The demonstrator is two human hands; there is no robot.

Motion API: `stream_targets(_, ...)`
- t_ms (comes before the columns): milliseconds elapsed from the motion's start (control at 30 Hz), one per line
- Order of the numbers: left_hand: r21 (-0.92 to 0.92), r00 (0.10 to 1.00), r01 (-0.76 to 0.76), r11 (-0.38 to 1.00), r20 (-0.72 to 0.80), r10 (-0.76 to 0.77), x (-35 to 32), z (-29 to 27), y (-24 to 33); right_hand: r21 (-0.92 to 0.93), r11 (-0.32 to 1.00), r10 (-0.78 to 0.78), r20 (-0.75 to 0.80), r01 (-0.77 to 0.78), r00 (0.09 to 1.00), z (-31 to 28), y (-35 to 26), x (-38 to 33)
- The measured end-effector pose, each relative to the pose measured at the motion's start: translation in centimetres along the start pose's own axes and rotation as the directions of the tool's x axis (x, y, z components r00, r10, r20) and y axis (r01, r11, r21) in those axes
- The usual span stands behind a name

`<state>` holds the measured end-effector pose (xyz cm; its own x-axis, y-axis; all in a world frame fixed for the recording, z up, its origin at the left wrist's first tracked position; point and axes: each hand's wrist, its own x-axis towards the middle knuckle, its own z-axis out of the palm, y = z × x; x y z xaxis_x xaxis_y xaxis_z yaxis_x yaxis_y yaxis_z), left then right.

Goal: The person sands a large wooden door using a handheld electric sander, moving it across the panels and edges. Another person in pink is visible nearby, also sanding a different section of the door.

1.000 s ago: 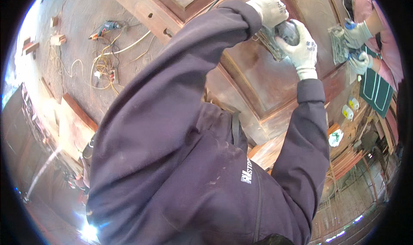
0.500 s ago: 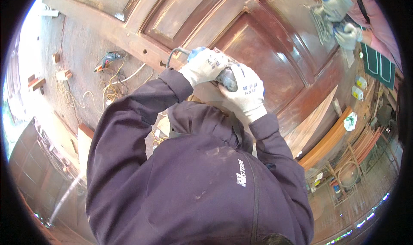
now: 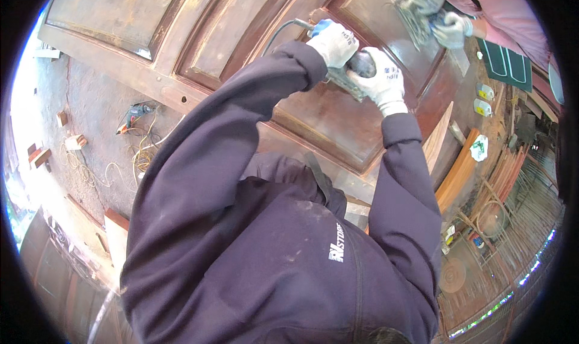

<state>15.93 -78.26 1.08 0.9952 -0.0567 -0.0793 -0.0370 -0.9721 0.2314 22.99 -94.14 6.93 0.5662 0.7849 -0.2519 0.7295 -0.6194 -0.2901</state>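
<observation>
Both my gloved hands hold a corded sander against the reddish-brown panelled wooden door (image 3: 313, 121). My left hand (image 3: 333, 44) wraps round its rear end, where the black cord (image 3: 283, 27) comes out. My right hand (image 3: 386, 78) is closed over the rounded grey front (image 3: 362, 64) of the sander. The tool's flat base (image 3: 347, 83) shows below my hands, over a recessed panel. My fingertips are partly hidden by the gloves' backs and the tool.
At the upper right a co-worker's gloved hands (image 3: 452, 30) hold another sander (image 3: 415, 21) on the same door. A drill (image 3: 137, 111), tangled cords (image 3: 143, 157) and wood blocks (image 3: 75, 142) lie on the floor at left. Two bottles (image 3: 482, 107) and wooden boards (image 3: 459, 172) are at right.
My hands have moved the sander forward and to the right, farther onto the door, with my arms stretched out more. The co-worker's hands and sander appear shifted up and left in the view.
</observation>
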Motion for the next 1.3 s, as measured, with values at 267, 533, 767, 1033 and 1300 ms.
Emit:
stream_targets(267, -0.292, 0.997, -0.023, 0.956, -0.074, 0.001, -14.8, 2.7, 3.2, 0.017, 0.987, -0.152, -0.181, 0.157, 0.972, 6.8, -7.3, -10.7)
stream_targets(533, -0.241, 0.998, -0.053, 0.969, 0.003, 0.055, -15.4, 4.1, 3.3, 0.104, 0.984, -0.117, -0.237, 0.145, 0.965, 7.4, -8.0, -11.7)
stream_targets(767, -0.025, 0.998, 0.000, 1.000, -0.069, -0.002, -4.4, -0.1, -1.0, 0.007, 0.991, -0.129, -0.154, 0.131, 0.980, 2.5, -2.3, -1.1)
stream_targets(1033, -0.057, 0.999, 0.028, 0.998, -0.031, -0.029, -8.7, 1.0, -0.7, -0.037, 0.999, -0.030, -0.013, 0.030, 0.999, 3.9, -6.1, -3.7)
stream_targets(1300, -0.272, 0.996, 0.050, 0.961, 0.090, -0.027, -19.7, 3.3, 2.9, 0.075, 0.994, -0.060, -0.209, 0.077, 0.976, 10.0, -10.9, -13.2)
